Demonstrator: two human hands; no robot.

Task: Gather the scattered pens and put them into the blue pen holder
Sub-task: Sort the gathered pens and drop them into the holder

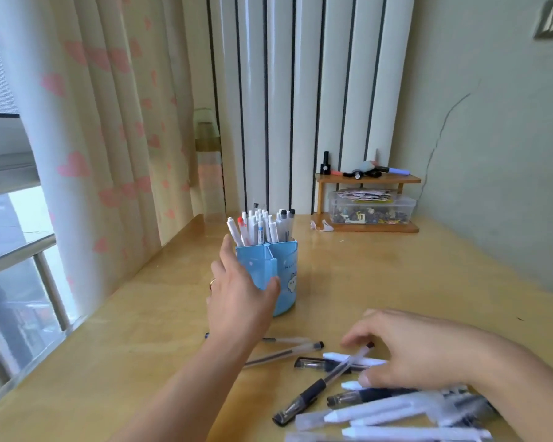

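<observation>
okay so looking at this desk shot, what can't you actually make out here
Head view only:
- Right hand: motion-blurred; whether its fingers pinch a pen is unclear.
- Scattered pens: some cut off by the bottom edge or hidden under that hand.
- Blue pen holder: left hand covers its near side.
- Holder's lettering: too small.

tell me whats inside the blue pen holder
The blue pen holder holds a dense bunch of upright pens, mostly white, some black-capped. Its walls and the left hand hide their lower ends.

Heart-print curtain by bright window, wooden desk, pale green wall
</observation>
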